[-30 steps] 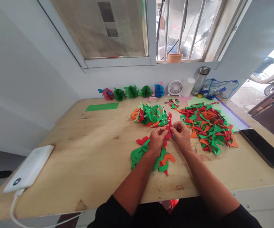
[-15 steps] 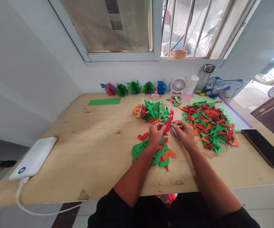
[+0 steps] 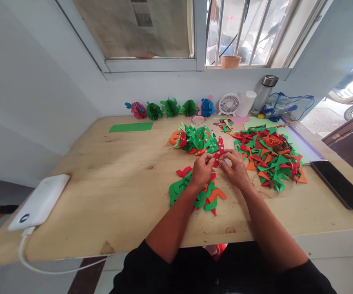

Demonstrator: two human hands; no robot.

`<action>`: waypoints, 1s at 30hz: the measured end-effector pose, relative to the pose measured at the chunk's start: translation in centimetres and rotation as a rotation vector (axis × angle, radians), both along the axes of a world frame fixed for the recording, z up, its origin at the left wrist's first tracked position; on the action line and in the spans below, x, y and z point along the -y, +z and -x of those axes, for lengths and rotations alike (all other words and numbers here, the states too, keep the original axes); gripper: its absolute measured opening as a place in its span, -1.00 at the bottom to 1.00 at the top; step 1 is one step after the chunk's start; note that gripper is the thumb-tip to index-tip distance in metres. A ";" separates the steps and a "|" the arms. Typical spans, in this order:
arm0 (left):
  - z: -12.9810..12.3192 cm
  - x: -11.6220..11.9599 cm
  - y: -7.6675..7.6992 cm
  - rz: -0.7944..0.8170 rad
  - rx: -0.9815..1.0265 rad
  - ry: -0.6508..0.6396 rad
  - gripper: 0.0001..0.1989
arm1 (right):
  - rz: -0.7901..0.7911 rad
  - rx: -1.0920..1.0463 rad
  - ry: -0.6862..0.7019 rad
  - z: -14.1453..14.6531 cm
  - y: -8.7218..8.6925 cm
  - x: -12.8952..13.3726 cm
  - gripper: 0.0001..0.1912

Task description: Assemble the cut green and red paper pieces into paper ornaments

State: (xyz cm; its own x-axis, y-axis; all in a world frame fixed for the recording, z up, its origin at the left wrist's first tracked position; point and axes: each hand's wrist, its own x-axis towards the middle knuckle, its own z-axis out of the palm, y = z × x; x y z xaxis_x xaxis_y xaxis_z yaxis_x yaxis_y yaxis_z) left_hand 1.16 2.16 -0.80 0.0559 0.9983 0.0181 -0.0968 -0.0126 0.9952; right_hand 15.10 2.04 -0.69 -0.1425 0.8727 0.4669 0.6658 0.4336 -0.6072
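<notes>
Between my two hands is a curved red paper cutout (image 3: 220,146) with small white squares along it. My left hand (image 3: 202,168) pinches its lower left side between thumb and fingers. My right hand (image 3: 235,166) is closed at its right edge, fingertips on the paper. Only a sliver of a greyish tool shows by the right fingers; the rest is hidden. Just beyond my hands lies a heap of green, red and orange cutouts (image 3: 198,138), many with white squares. A pile of plain curved cutouts (image 3: 179,190) lies partly under my left forearm.
Paper scraps (image 3: 274,157) are heaped at the right, near a phone (image 3: 341,183). Folded paper figures (image 3: 170,107), a small fan (image 3: 229,104) and a glass bottle (image 3: 263,96) line the wall. A green strip (image 3: 131,127) and a white power bank (image 3: 40,202) lie left.
My right hand's fingers have moved left onto the red cutout. The grey-handled tool that showed below them is now almost hidden. The view has tilted slightly.
</notes>
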 end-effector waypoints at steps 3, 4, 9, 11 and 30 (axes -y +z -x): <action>0.1 0.0 0.0 -0.007 -0.049 -0.007 -0.89 | -0.032 0.053 -0.035 0.0 -0.2 0.0 -0.89; 0.2 0.0 -0.1 -0.008 -0.066 -0.008 -0.89 | -0.045 0.074 -0.050 0.0 -0.2 0.1 -0.89; 0.3 -0.2 -0.5 -0.024 -0.114 -0.018 -0.89 | -0.108 0.192 -0.110 0.2 0.0 0.5 -0.87; 0.3 -0.3 -0.7 -0.028 -0.134 -0.020 -0.88 | -0.123 0.235 -0.137 0.4 0.1 0.7 -0.86; 0.3 -0.2 -0.5 0.034 -0.019 -0.051 -0.87 | -0.137 0.270 -0.172 0.8 0.2 1.0 -0.86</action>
